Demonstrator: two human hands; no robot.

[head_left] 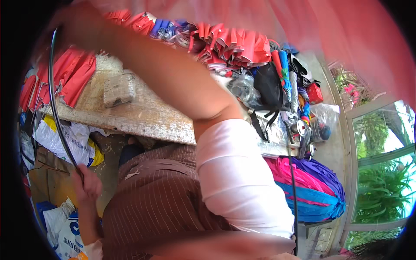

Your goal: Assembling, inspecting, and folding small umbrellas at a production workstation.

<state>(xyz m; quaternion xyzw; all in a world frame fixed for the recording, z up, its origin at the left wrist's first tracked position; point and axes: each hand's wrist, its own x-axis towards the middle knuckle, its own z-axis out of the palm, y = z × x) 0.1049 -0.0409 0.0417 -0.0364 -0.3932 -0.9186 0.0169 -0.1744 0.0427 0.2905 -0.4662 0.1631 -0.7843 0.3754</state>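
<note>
My left hand (89,184), at the lower left, is closed round the lower part of a long, thin, dark umbrella shaft (52,89). The shaft rises steeply and looks bowed. My right arm reaches across to the upper left. There my right hand (71,21) is dark and smeared near the shaft's top, so its fingers cannot be made out. A wide spread of red canopy cloth (346,32) hangs blurred overhead along the top and right; how it joins the shaft is hidden.
Folded red umbrellas (76,78) lie on a worn wooden table (151,115) beside a wrapped block (119,89). More red umbrellas (242,45), a black bag (268,84) and a pink, purple and blue bundle (312,188) lie farther right. Plastic bags (71,138) sit below the table's left edge.
</note>
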